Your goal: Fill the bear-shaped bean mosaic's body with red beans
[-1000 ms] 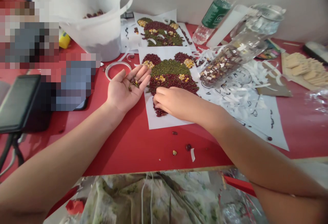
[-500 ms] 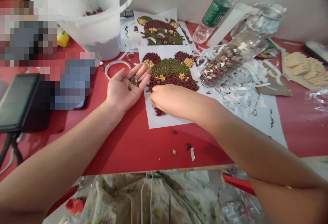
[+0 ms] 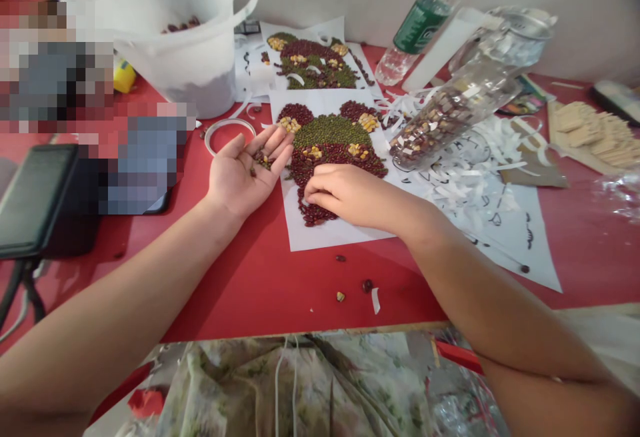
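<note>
our left hand (image 3: 243, 177) lies wide, palm up, holding small mixed beans (image 3: 261, 162); our right hand (image 3: 345, 195) rests narrowed on the red-and-green bean collage (image 3: 330, 132), grip unclear.

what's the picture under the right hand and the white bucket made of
The picture looks made of dried pulses: glossy dark red beans, matte green mung beans, yellow kernels, on white paper. The bucket looks like smooth white plastic, faintly translucent.

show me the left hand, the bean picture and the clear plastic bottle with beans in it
left hand (image 3: 241, 180), head view, on the open palm
bean picture (image 3: 330, 130), head view, on its green bean middle
clear plastic bottle (image 3: 434, 127), head view, on its side, over the beans inside
</note>
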Demonstrator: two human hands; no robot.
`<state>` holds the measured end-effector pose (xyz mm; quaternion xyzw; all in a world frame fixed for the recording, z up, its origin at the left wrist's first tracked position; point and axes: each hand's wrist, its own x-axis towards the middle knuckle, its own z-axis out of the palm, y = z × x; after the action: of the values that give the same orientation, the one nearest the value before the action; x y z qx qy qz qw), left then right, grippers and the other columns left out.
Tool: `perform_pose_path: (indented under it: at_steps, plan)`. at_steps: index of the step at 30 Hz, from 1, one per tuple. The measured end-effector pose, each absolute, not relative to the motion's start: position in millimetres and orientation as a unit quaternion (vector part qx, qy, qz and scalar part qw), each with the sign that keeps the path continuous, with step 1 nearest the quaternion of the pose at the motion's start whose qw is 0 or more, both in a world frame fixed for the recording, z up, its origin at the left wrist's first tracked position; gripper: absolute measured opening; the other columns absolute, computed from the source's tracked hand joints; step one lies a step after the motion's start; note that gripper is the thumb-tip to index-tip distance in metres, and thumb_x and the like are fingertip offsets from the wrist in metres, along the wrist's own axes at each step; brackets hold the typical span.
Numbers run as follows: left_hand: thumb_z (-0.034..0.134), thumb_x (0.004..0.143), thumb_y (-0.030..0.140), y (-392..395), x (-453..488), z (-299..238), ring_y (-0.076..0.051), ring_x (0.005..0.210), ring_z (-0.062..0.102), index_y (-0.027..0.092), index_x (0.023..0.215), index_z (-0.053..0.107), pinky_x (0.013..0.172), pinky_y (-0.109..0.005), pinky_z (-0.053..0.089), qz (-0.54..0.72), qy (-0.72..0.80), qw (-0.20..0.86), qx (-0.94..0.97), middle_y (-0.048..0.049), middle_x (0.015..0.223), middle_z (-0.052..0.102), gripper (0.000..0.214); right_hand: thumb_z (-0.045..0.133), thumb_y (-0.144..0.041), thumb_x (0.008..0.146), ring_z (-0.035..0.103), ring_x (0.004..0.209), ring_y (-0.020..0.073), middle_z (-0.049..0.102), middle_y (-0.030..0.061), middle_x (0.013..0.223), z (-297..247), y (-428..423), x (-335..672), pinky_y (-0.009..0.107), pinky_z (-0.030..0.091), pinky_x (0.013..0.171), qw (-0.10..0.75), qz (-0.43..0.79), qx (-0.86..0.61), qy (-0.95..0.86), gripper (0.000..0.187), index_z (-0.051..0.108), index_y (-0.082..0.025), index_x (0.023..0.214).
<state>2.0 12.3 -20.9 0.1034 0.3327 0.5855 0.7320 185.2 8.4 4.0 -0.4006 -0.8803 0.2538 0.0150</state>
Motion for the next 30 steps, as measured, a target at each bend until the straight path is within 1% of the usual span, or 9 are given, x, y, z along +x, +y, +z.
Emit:
perform_pose_path:
  at_steps: [3, 6, 9, 12, 15, 18, 22, 25, 30]
  plan:
    - [0.027, 0.101, 0.031, 12, 2, -21, -0.019, 0.131, 0.059, 0.008, 0.148, 0.038, 0.107, -0.026, 0.051, 0.585, 0.336, 0.73, 0.111, -0.0129, 0.135, 0.066, 0.054, 0.051, -0.018, 0.095, 0.059, 0.087, 0.0159, 0.065, 0.0059, 0.094, -1, -1, 191, 0.028, 0.04, 0.079, 0.059, 0.262, -0.403, -0.875, 0.024, 0.074, -0.016, 0.093]
    - [0.027, 0.101, 0.031, 11, 2, -21, -0.019, 0.133, 0.057, 0.009, 0.149, 0.038, 0.108, -0.027, 0.05, 0.583, 0.339, 0.73, 0.114, -0.0125, 0.135, 0.066, 0.054, 0.053, -0.018, 0.094, 0.058, 0.082, 0.0152, 0.064, 0.0054, 0.089, -4, -10, 188, 0.028, 0.038, 0.076, 0.081, 0.229, -0.414, -0.877, 0.021, 0.074, -0.015, 0.089]
    - [0.027, 0.101, 0.03, 12, 2, -20, -0.02, 0.134, 0.056, 0.01, 0.148, 0.039, 0.108, -0.028, 0.05, 0.582, 0.337, 0.732, 0.11, -0.0122, 0.134, 0.066, 0.053, 0.058, -0.016, 0.09, 0.054, 0.075, 0.014, 0.061, 0.0045, 0.083, -4, -14, 180, 0.028, 0.036, 0.072, 0.071, 0.187, -0.44, -0.875, 0.016, 0.072, -0.014, 0.081]
    - [0.027, 0.101, 0.03, 12, 2, -20, -0.019, 0.133, 0.057, 0.008, 0.148, 0.038, 0.108, -0.027, 0.05, 0.583, 0.335, 0.733, 0.106, -0.0129, 0.135, 0.066, 0.054, 0.056, -0.014, 0.09, 0.053, 0.074, 0.0139, 0.061, 0.0052, 0.085, -2, -15, 172, 0.029, 0.035, 0.071, 0.039, 0.168, -0.458, -0.872, 0.017, 0.069, -0.013, 0.08]
    - [0.028, 0.101, 0.03, 11, 3, -19, -0.019, 0.132, 0.058, 0.006, 0.149, 0.037, 0.107, -0.026, 0.05, 0.583, 0.335, 0.733, 0.104, -0.0136, 0.136, 0.065, 0.054, 0.051, -0.014, 0.092, 0.052, 0.074, 0.014, 0.06, 0.0058, 0.086, 2, -15, 168, 0.029, 0.034, 0.071, 0.012, 0.179, -0.48, -0.859, 0.02, 0.067, -0.013, 0.081]
    - [0.028, 0.101, 0.03, 11, 3, -19, -0.019, 0.132, 0.058, 0.005, 0.149, 0.036, 0.108, -0.026, 0.05, 0.584, 0.333, 0.733, 0.104, -0.0142, 0.136, 0.065, 0.055, 0.05, -0.014, 0.093, 0.051, 0.074, 0.0129, 0.058, 0.0047, 0.087, 3, -14, 167, 0.028, 0.034, 0.071, 0.004, 0.211, -0.496, -0.842, 0.019, 0.065, -0.013, 0.082]
    - [0.027, 0.101, 0.031, 11, 3, -19, -0.019, 0.132, 0.058, 0.007, 0.149, 0.036, 0.108, -0.027, 0.05, 0.581, 0.332, 0.736, 0.104, -0.0135, 0.135, 0.066, 0.054, 0.05, -0.013, 0.093, 0.048, 0.073, 0.0116, 0.055, 0.0032, 0.086, 1, -12, 168, 0.027, 0.033, 0.071, 0.01, 0.232, -0.495, -0.837, 0.018, 0.064, -0.014, 0.081]
    - [0.027, 0.101, 0.031, 11, 3, -19, -0.019, 0.131, 0.059, 0.006, 0.148, 0.038, 0.107, -0.027, 0.051, 0.582, 0.331, 0.736, 0.101, -0.0136, 0.133, 0.066, 0.054, 0.051, -0.014, 0.093, 0.047, 0.071, 0.011, 0.053, 0.0017, 0.083, -2, -12, 170, 0.027, 0.033, 0.07, 0.034, 0.241, -0.491, -0.836, 0.017, 0.065, -0.014, 0.083]
    - [0.03, 0.1, 0.03, 12, 3, -21, -0.02, 0.127, 0.062, 0.005, 0.144, 0.042, 0.103, -0.027, 0.053, 0.586, 0.332, 0.732, 0.101, -0.0135, 0.125, 0.07, 0.052, 0.054, -0.013, 0.092, 0.046, 0.068, 0.0107, 0.052, 0.0008, 0.081, -6, -16, 171, 0.027, 0.033, 0.068, 0.064, 0.232, -0.488, -0.839, 0.015, 0.065, -0.014, 0.081]
